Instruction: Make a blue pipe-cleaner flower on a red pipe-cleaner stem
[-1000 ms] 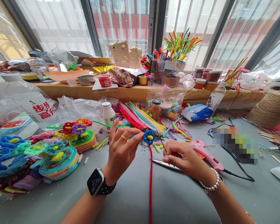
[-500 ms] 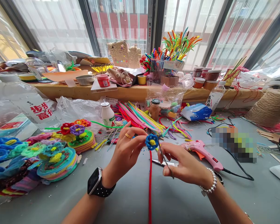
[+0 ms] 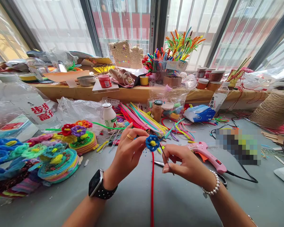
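Note:
A small blue flower with a yellow centre is pinched at its left edge by my left hand. My right hand is closed on a thin dark metal tool, whose upper end reaches the flower's right side. What kind of tool it is, I cannot tell. Below the flower, a red pipe cleaner runs down the grey table. A silver blade lies partly hidden behind my right hand.
A pink glue gun and its black cord lie to the right. Fuzzy flower pieces crowd the left. Behind are bundled pipe cleaners, a small white bottle, a brown jar and a blue packet.
The blue flower has shifted slightly left and its face has turned more toward the camera. The metal tool has changed its angle a little in my right hand.

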Motion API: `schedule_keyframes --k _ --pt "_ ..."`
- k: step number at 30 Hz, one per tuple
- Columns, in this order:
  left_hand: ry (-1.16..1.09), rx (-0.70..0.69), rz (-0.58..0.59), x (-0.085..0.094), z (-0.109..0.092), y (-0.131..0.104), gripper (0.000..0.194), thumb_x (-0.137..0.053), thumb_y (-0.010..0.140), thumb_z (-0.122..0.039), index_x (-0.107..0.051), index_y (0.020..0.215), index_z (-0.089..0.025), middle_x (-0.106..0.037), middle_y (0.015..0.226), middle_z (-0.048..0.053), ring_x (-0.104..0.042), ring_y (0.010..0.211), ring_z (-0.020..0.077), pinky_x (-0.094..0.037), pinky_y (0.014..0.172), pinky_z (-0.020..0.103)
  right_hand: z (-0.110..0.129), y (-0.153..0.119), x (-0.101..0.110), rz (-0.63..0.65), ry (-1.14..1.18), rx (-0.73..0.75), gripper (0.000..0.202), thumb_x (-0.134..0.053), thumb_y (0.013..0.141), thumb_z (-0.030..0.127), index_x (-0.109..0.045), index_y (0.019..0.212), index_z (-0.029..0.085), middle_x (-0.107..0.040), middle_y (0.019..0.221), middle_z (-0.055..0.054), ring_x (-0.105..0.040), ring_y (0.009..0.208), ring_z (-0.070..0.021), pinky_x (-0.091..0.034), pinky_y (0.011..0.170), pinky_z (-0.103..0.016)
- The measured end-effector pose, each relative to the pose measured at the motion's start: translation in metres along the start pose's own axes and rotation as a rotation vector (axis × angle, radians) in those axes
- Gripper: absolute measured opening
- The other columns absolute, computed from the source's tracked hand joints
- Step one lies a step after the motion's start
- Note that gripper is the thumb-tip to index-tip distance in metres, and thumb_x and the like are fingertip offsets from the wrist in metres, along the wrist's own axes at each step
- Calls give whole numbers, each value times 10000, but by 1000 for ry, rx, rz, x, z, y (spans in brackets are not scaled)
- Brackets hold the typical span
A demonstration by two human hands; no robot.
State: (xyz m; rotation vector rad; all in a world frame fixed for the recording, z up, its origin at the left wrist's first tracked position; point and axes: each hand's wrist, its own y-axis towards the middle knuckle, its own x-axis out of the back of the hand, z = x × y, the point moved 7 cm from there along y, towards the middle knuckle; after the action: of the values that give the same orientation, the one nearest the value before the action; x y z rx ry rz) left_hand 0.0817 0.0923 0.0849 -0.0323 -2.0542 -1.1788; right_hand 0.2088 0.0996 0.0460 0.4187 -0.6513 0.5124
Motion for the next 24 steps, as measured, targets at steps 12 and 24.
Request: schedule_keyframes --k 12,24 --pt "-155 61 306 -13 0 1 121 -416 786 -153 -527 795 -201 -435 1067 63 -377 1010 187 -242 923 369 -3 -8 2 217 27 20 486 -421 636 644 -507 690 168 -505 712 15 -404 635 -111 -335 570 -213" --pt "-221 108 371 -14 -2 0 124 -385 806 -194 -508 808 -198 -398 1097 63 -344 1036 198 -237 930 383 -1 -8 -2 295 -38 33 647 -315 538 744 -534 685 153 -450 713 -7 -395 647 -126 -333 565 -227"
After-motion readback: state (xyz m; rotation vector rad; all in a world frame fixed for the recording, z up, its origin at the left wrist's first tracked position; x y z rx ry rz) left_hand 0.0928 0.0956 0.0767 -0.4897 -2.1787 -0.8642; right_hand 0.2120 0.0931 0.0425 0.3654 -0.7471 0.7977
